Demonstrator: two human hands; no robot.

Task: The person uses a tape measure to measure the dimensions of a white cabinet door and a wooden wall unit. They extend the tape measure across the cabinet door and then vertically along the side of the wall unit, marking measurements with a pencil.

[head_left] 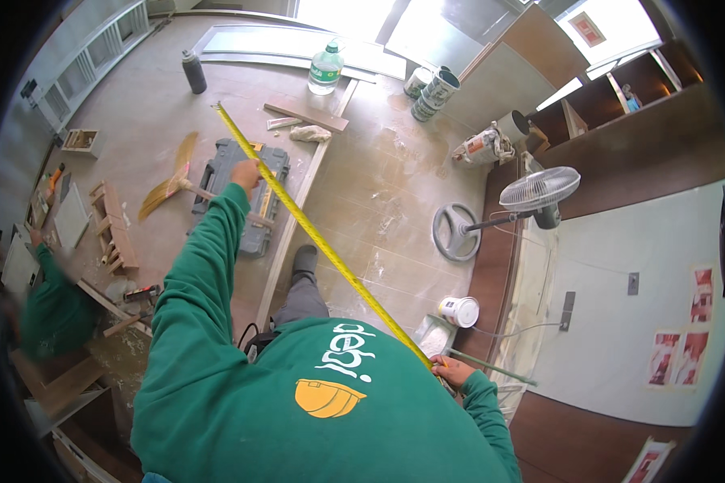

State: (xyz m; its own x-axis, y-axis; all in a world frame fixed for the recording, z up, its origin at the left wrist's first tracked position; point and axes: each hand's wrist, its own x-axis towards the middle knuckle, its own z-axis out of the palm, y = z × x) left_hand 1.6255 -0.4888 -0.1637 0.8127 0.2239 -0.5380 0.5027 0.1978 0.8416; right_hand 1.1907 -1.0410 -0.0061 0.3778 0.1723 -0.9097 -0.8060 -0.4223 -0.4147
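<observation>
Above the tiled floor (pixel 395 217), your left hand (pixel 246 173) pinches the yellow tape measure blade (pixel 314 233) mid-span; your right hand (pixel 453 370) grips its near end, fingers closed. Risk: the unsupported blade could buckle or twist between hands, spoiling the reading.

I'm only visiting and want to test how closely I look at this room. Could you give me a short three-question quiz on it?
1. True or false: the yellow tape measure is stretched between the left hand and the right hand.
2. Which lies on the floor by the broom? A) a grey tool case B) a ladder C) a wheelbarrow
3. Fill in: the plastic water bottle has a ____ label.

Key: 1 true; 2 A; 3 green.
</observation>
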